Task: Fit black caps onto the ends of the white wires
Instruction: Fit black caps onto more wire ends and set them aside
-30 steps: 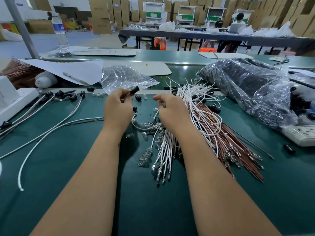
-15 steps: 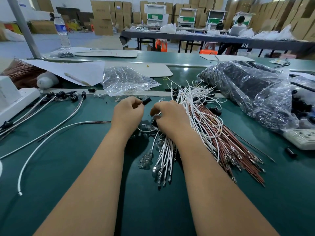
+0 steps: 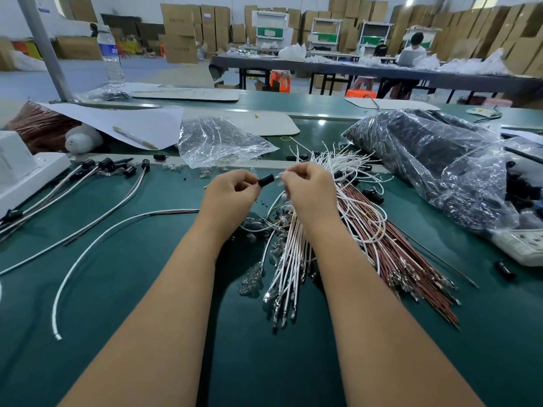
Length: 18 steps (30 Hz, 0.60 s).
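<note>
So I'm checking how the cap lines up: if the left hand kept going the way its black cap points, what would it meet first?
Most likely the right hand's fingertips, which pinch something small beside the black cap that the left hand holds. Depth is uncertain.

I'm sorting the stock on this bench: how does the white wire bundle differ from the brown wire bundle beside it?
The white wire bundle is white; the brown wire bundle is reddish brown. The white wires curl into loops at their far ends, while the brown wires lie mostly straight. The white bundle sits under the right hand; the brown bundle fans out to the right of it. Both lie on the green table and end in metal terminals nearest the camera.
</note>
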Each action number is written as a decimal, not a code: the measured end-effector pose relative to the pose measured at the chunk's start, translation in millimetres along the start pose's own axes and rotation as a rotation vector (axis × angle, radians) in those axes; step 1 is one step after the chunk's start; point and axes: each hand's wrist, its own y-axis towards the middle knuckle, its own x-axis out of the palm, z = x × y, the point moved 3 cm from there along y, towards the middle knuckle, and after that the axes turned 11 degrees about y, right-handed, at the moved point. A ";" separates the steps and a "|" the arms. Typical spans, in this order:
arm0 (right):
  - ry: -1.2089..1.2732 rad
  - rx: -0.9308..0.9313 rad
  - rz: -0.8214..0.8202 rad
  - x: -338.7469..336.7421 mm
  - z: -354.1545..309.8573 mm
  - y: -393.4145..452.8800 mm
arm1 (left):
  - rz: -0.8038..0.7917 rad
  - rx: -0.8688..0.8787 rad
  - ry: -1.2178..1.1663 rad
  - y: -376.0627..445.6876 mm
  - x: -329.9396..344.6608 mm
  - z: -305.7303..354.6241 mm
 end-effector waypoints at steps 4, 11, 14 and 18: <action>0.300 0.100 0.026 -3.9 -0.1 0.5 | -0.020 0.018 -0.072 -2.4 -1.1 2.1; 0.347 0.123 -0.008 -2.3 3.8 2.0 | -0.027 0.043 -0.092 -4.0 -0.9 3.7; 0.336 0.118 -0.010 -1.9 4.1 2.0 | -0.038 0.062 -0.090 -4.3 -1.6 4.0; 0.327 0.108 0.011 -2.4 3.5 2.1 | -0.018 0.091 -0.065 -4.1 -2.2 4.6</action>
